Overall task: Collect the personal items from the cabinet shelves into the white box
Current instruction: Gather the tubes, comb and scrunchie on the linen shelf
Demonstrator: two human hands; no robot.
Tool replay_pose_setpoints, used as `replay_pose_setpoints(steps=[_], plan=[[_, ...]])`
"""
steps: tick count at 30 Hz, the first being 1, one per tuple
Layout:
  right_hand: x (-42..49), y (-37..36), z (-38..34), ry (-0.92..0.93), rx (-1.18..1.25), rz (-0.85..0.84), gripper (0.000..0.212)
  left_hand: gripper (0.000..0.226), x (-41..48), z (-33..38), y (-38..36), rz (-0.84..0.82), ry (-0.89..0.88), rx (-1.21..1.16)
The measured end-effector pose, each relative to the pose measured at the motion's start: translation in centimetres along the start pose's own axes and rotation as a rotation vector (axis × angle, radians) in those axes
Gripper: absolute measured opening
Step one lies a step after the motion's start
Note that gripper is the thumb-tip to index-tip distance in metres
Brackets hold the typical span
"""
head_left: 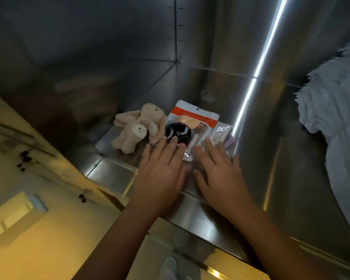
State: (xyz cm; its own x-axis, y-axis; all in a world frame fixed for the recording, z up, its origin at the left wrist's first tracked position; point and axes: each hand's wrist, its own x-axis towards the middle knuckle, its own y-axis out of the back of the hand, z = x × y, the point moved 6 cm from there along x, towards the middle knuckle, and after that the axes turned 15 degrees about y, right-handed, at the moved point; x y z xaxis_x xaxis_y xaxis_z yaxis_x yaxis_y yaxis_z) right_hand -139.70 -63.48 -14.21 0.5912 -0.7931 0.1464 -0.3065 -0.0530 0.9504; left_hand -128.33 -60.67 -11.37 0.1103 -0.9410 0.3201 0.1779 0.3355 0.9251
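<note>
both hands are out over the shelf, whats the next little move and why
Probably curl the left hand round the black round case: its straight fingers reach the case's near edge, and neither hand holds anything yet. The right hand lies open beside it, fingertips at the small clear bag.

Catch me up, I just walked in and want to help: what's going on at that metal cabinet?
A person reaches both bare hands onto a steel cabinet shelf. The left hand, fingers straight, touches a round black case; the right hand lies flat over the near end of an orange-topped packet, beside a small clear pouch. A plush rabbit lies untouched to the left. Nothing is gripped yet, and the white box is out of view.
</note>
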Motion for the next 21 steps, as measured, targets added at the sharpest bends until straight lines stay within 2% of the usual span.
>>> replay_pose_setpoints(steps=[8, 17, 21], plan=[[0.3, -2.4, -7.1, 0.317, 0.073, -0.103, 0.06, 0.036, -6.8, -4.3, 1.9, 0.038, 0.314, 0.054], [-0.5, -4.6, -15.8, 0.597, 0.027, -0.161, 0.063, 0.048, -15.1, -10.1, 4.9, 0.075, 0.666, 0.098], [-1.8, -5.5, -20.1, 0.695, 0.034, -0.189, 0.061, 0.051, -19.0, -12.5, 6.2, 0.086, 0.758, 0.152]])
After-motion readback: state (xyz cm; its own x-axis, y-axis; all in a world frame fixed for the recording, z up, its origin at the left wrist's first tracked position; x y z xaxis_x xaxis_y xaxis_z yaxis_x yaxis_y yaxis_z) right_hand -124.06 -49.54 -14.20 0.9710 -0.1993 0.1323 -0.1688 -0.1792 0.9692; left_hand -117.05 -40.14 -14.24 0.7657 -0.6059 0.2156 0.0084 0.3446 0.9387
